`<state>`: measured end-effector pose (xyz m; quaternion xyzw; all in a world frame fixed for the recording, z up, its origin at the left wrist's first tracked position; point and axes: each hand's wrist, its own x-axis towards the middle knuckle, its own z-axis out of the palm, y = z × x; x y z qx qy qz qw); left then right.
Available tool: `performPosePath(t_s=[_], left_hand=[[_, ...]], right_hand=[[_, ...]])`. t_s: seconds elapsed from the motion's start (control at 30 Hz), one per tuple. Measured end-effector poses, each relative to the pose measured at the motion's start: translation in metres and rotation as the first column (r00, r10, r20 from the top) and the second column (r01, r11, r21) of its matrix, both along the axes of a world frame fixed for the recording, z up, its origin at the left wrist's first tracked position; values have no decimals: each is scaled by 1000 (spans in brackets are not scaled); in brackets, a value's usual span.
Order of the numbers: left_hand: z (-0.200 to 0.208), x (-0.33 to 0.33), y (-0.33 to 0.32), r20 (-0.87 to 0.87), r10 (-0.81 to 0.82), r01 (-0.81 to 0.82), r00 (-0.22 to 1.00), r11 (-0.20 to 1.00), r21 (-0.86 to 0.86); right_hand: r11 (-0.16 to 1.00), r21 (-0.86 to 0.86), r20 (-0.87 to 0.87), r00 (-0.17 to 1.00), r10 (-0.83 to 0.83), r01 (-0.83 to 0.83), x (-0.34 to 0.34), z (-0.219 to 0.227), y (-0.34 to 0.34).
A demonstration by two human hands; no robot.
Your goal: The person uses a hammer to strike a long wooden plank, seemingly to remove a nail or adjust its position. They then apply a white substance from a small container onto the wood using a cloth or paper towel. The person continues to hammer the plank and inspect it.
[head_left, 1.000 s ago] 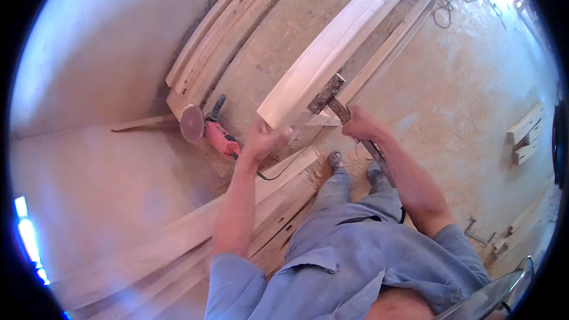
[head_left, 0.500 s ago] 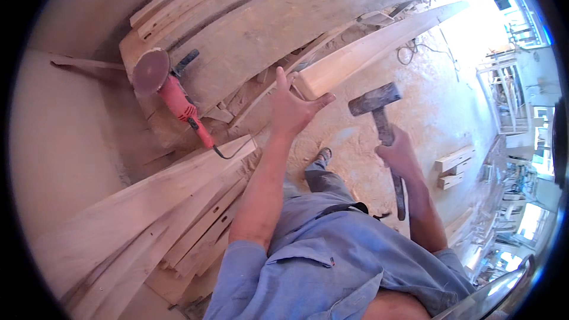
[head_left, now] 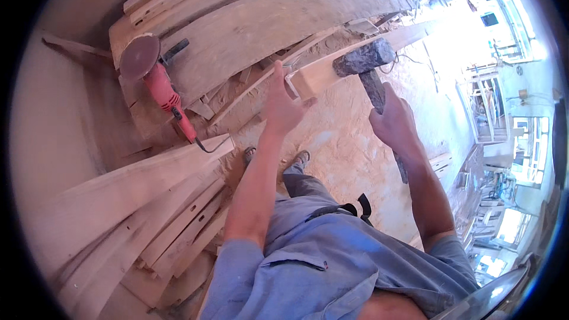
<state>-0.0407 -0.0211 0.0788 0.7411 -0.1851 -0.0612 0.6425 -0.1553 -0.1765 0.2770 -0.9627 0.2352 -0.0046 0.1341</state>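
Observation:
My right hand (head_left: pixel 396 121) is closed round the handle of a heavy hammer (head_left: pixel 363 59) with a dark, worn block head. In this view the head overlaps the upper side of a pale wooden beam (head_left: pixel 323 78); whether they touch, I cannot tell. My left hand (head_left: pixel 284 105) is at the beam's near end, its thumb and fingers spread apart around the end face. Contact between that palm and the wood is unclear.
A red angle grinder (head_left: pixel 160 89) with a round disc rests on a broad dusty board (head_left: pixel 255 38) at the left. Long planks (head_left: pixel 142 186), some with slots cut in them, are stacked lower left. Sawdust covers the floor (head_left: pixel 332 154). Window frames (head_left: pixel 492 104) stand far right.
The hammer has moved up and left, from beside the beam to overlapping it. My left hand remains by the beam's end with fingers spread. The whole view has shifted slightly.

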Motion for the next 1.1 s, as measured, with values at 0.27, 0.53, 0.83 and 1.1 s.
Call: performPosePath(t_s=[0.27, 0.53, 0.83, 1.1], left_hand=[[12, -3, -4, -171, -75, 7, 982, 930, -366], [21, 4, -1, -60, 50, -63, 997, 972, -228], [33, 7, 11, -111, 45, -60, 993, 989, -138], [27, 15, 5, -33, 46, -50, 998, 989, -136]], right_hand=[[998, 43, 50, 997, -52, 50, -6, -12, -1], [998, 34, 54, 997, -57, 55, 4, -15, -2], [967, 255, 210, 974, -83, 28, 15, 33, 12], [998, 43, -67, 997, 46, -43, 30, 6, 0]])
